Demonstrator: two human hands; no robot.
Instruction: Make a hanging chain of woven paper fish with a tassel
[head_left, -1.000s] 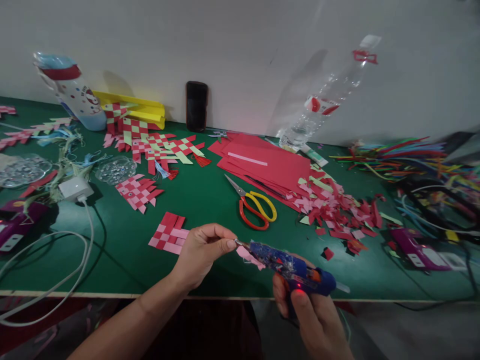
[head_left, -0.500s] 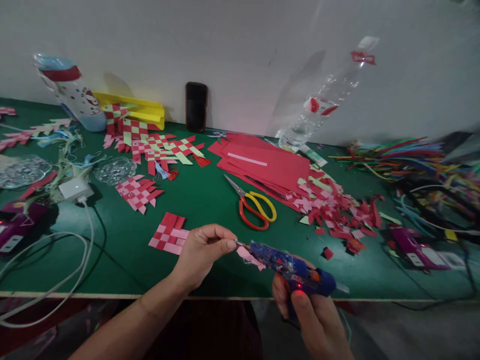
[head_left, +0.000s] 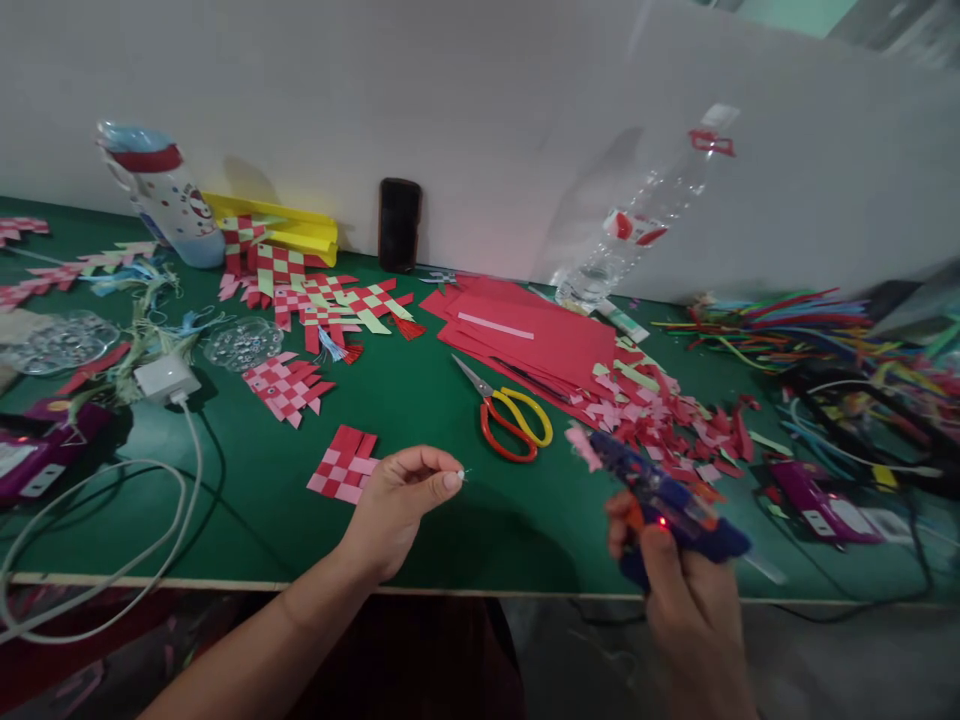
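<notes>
My left hand [head_left: 409,505] pinches a tiny whitish piece [head_left: 460,476] between thumb and forefinger, above the green table. Just left of those fingers lies a woven red and pink paper piece [head_left: 341,463], partly covered by the hand. At the right, my right hand [head_left: 679,570] is wrapped round a blue glue gun [head_left: 667,495] with a glowing red light. A pink scrap [head_left: 583,447] hangs at the gun's nozzle, which points up and left. Scissors [head_left: 510,420] with red and yellow handles lie between the hands, farther back.
Red paper sheets [head_left: 525,330] lie behind the scissors, beside paper scraps [head_left: 667,410]. A clear bottle [head_left: 637,228], a phone [head_left: 400,225] and a cup [head_left: 169,200] stand at the back. Woven fish [head_left: 287,388], a white cable [head_left: 196,470] and a purple power strip [head_left: 821,505] are also on the table.
My right hand has moved right with the glue gun, away from my left fingertips. My left hand stays nearly in place, still pinching. The view has shifted slightly.
</notes>
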